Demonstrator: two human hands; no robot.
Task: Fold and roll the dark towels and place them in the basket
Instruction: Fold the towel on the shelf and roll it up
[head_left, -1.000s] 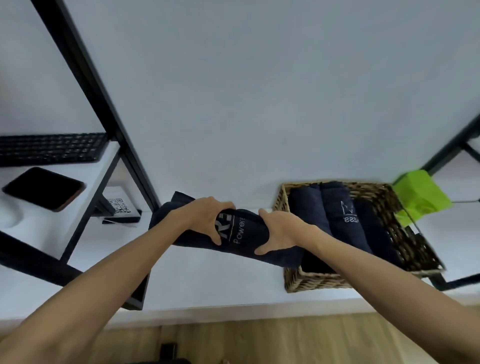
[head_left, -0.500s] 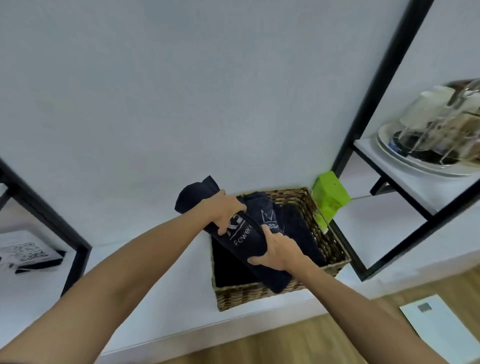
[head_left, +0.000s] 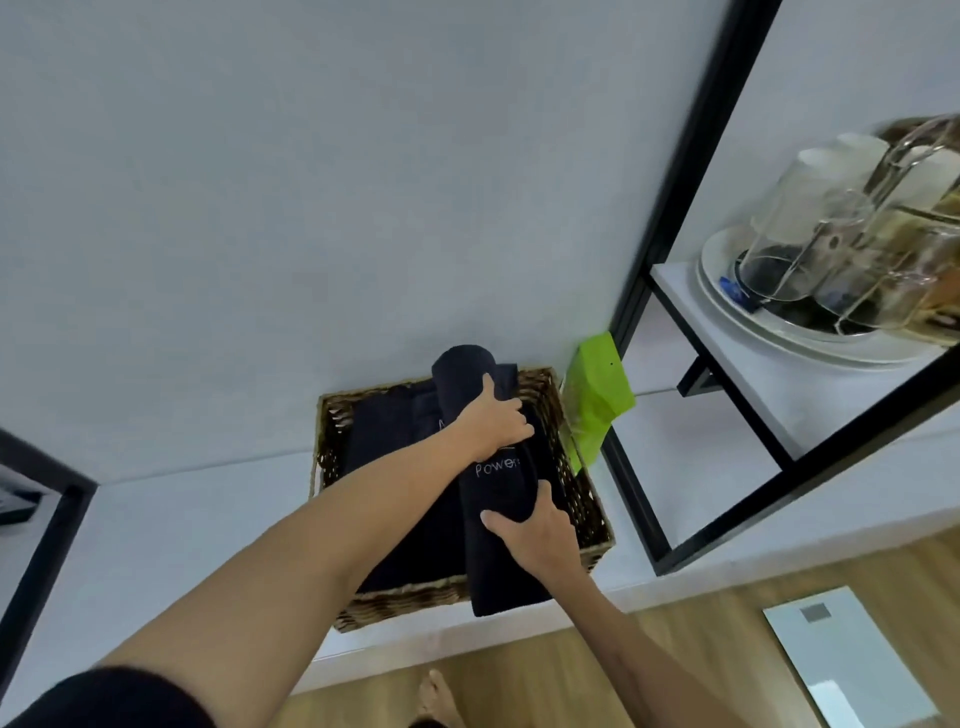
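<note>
A rolled dark towel (head_left: 498, 483) with white "Power" lettering lies lengthwise over the right side of the wicker basket (head_left: 332, 421), its near end sticking out past the front rim. My left hand (head_left: 493, 421) grips the roll near its far end. My right hand (head_left: 535, 535) holds the roll near its front end, fingers wrapped round it. Other dark rolled towels (head_left: 384, 441) fill the basket's left side, partly hidden by my left forearm.
The basket sits on a low white shelf (head_left: 171, 514) against the wall. A green bag (head_left: 597, 395) stands right of it beside a black frame post (head_left: 628, 478). Plates and glasses (head_left: 831, 270) fill the upper right shelf. A white scale (head_left: 841, 654) lies on the wood floor.
Both hands have carried the rolled towel from left of the basket to over it and turned it lengthwise above the right side. My view has swung right.
</note>
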